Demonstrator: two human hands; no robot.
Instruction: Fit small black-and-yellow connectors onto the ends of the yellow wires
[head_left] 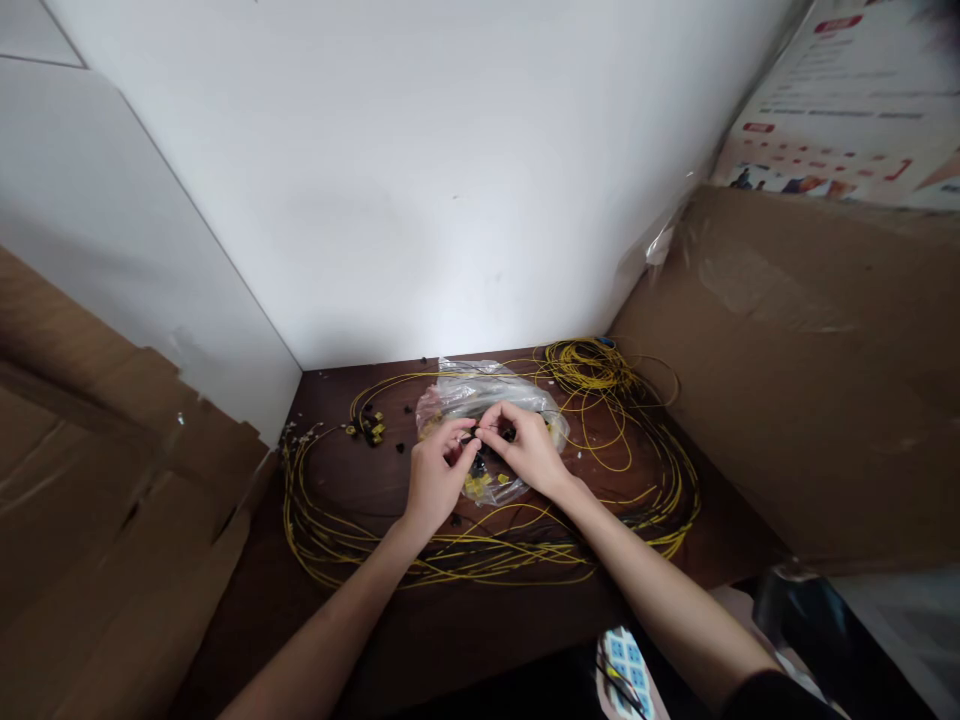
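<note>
Over a clear plastic bag [465, 382] in the middle of the dark table, my two hands meet at their fingertips. My left hand [441, 470] is closed in a pinch on a small dark piece. My right hand [523, 447] pinches close beside it; what its fingertips hold is too small to make out. Small yellow parts [480, 487] and black parts lie in or on the bag below the hands. Long yellow and black wires [480, 572] loop around the bag and pass under both forearms.
A tangled coil of yellow wire [589, 368] lies at the back right. Several black and yellow connectors [367, 428] are at the left. Cardboard [810, 380] stands on both sides, with a white wall [450, 180] behind. A power strip [626, 665] is below the front edge.
</note>
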